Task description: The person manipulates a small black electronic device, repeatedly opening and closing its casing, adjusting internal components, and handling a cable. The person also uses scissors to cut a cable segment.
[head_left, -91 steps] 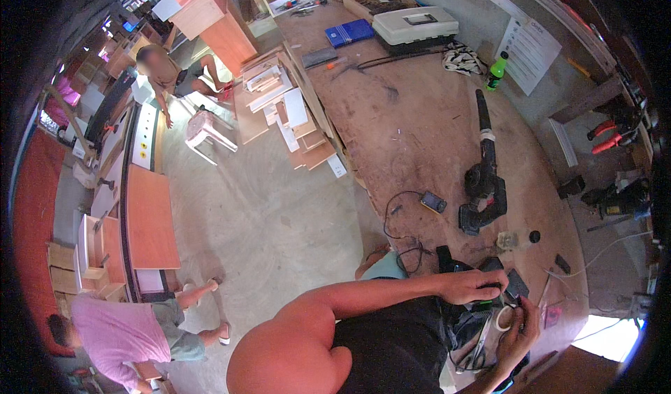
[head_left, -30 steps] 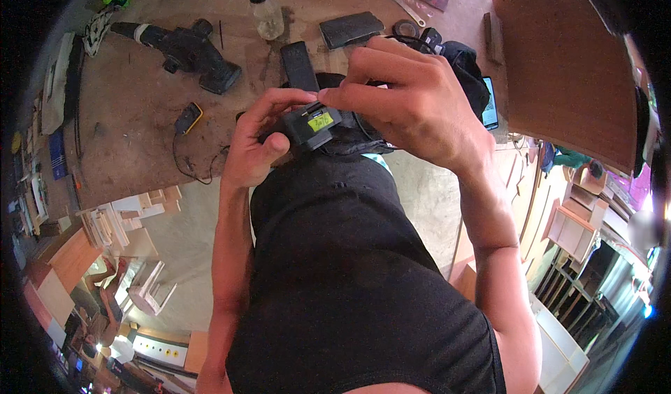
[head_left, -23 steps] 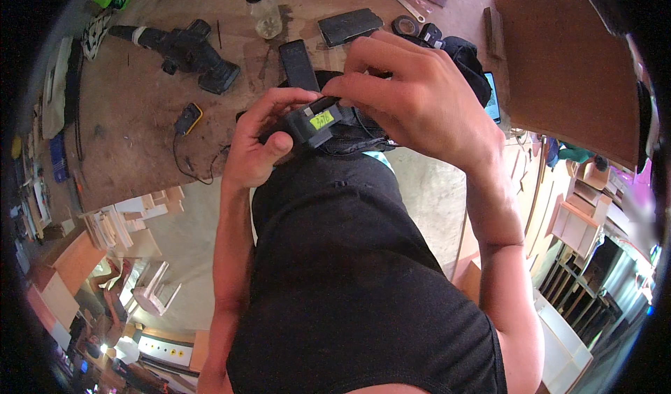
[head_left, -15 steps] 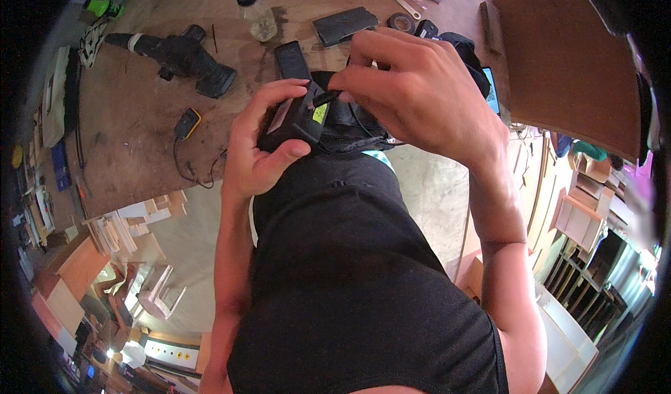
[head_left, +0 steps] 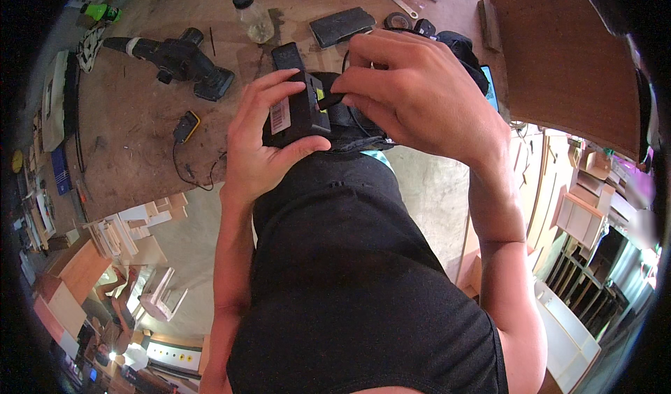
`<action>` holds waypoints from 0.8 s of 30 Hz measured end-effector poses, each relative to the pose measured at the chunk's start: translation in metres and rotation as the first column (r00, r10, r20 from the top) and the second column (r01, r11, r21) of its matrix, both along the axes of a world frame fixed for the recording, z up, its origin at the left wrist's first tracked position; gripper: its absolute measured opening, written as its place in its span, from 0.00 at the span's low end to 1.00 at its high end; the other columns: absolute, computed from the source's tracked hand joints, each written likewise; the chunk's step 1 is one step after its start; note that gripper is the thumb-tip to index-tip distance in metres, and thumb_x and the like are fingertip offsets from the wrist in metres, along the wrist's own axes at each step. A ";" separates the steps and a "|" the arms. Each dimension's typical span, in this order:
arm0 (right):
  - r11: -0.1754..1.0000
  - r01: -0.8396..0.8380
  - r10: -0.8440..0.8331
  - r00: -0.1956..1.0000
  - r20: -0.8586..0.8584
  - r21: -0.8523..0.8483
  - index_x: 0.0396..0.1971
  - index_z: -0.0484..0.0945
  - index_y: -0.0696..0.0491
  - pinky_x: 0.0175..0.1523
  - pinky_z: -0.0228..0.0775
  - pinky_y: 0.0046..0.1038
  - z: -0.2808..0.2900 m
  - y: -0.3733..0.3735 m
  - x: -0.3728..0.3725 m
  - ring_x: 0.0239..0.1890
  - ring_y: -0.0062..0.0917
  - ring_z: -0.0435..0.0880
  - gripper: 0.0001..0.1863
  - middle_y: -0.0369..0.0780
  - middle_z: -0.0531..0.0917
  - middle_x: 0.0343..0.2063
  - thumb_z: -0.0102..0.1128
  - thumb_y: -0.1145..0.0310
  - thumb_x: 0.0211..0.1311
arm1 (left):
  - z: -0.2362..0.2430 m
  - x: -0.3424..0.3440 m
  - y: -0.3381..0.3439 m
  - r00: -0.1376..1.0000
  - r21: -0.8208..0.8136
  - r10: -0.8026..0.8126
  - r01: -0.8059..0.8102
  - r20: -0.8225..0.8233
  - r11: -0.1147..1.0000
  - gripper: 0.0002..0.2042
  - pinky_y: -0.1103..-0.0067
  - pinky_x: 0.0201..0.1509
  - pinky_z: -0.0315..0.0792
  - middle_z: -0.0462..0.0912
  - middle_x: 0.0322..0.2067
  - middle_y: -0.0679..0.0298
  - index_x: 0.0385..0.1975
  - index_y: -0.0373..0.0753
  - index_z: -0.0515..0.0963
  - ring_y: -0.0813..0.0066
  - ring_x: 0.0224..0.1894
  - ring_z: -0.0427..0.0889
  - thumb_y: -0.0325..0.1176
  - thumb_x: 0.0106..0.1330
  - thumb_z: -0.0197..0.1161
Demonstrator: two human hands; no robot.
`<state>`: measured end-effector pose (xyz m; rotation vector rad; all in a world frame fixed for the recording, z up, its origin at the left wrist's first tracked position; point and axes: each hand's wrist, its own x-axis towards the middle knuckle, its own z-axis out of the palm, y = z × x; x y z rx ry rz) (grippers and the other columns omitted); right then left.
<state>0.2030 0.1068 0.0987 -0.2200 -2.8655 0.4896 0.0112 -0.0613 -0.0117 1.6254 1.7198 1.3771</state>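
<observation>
Far left of the hands, a green bottle lies on the surface, a patterned cloth just beside it. Nearer, beyond the left hand, is a black power tool; left of that hand sits a yellow-edged device with a cable. A jar is farther out. The left hand grips a black box, fingers over its far edge, thumb along its near edge. The box is between the hands, its sticker side toward the right. The right hand pinches a black plug narrowly, against that side; how deep it sits cannot be told. Beyond the right hand is a tape roll; right of its knuckles, a lit phone.
</observation>
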 end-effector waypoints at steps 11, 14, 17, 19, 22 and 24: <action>0.994 0.015 -0.015 1.000 0.007 -0.105 0.39 0.87 0.55 0.47 0.77 0.42 -0.010 0.001 0.004 0.42 0.40 0.84 0.11 0.40 0.82 0.37 0.75 0.66 0.60 | 0.007 0.006 0.003 0.995 0.030 0.035 -0.032 -0.090 0.999 0.36 0.63 0.63 0.78 0.84 0.59 0.58 0.54 0.41 0.84 0.55 0.60 0.82 0.48 0.44 0.90; 0.996 0.007 -0.008 1.000 -0.013 -0.089 0.39 0.89 0.53 0.48 0.73 0.41 -0.013 0.002 0.006 0.42 0.37 0.84 0.10 0.38 0.82 0.37 0.75 0.65 0.60 | 0.009 0.006 0.003 0.996 0.037 0.025 -0.021 -0.089 0.999 0.35 0.63 0.62 0.78 0.84 0.59 0.58 0.54 0.41 0.84 0.55 0.59 0.83 0.47 0.46 0.90; 0.997 0.050 -0.053 0.998 -0.041 -0.061 0.39 0.89 0.50 0.49 0.67 0.37 -0.017 -0.002 0.009 0.43 0.32 0.83 0.10 0.36 0.82 0.35 0.76 0.64 0.60 | 0.011 0.007 0.003 0.995 0.018 0.027 -0.025 -0.093 1.000 0.34 0.63 0.63 0.77 0.84 0.59 0.57 0.54 0.41 0.84 0.55 0.59 0.83 0.47 0.46 0.90; 0.994 0.087 -0.089 0.996 -0.025 -0.072 0.40 0.90 0.49 0.49 0.65 0.36 -0.016 -0.004 0.012 0.43 0.29 0.83 0.10 0.34 0.82 0.35 0.76 0.63 0.60 | 0.010 0.006 0.005 0.994 0.026 0.019 -0.016 -0.103 1.000 0.34 0.63 0.64 0.77 0.84 0.59 0.58 0.54 0.41 0.84 0.55 0.59 0.83 0.47 0.46 0.90; 0.988 0.125 -0.128 0.991 -0.026 -0.087 0.40 0.91 0.48 0.50 0.64 0.37 -0.017 -0.007 0.014 0.43 0.28 0.82 0.10 0.32 0.82 0.34 0.77 0.63 0.60 | 0.009 0.006 0.006 0.992 0.039 0.015 -0.010 -0.129 0.999 0.35 0.63 0.64 0.76 0.85 0.59 0.58 0.54 0.41 0.84 0.56 0.59 0.83 0.47 0.46 0.90; 0.985 0.139 -0.143 0.989 -0.029 -0.099 0.40 0.91 0.47 0.49 0.64 0.37 -0.016 -0.008 0.015 0.43 0.28 0.82 0.11 0.32 0.82 0.34 0.77 0.62 0.59 | 0.010 0.006 0.006 0.991 0.047 0.012 -0.006 -0.133 0.999 0.36 0.62 0.64 0.76 0.85 0.59 0.59 0.54 0.41 0.84 0.56 0.59 0.83 0.48 0.45 0.90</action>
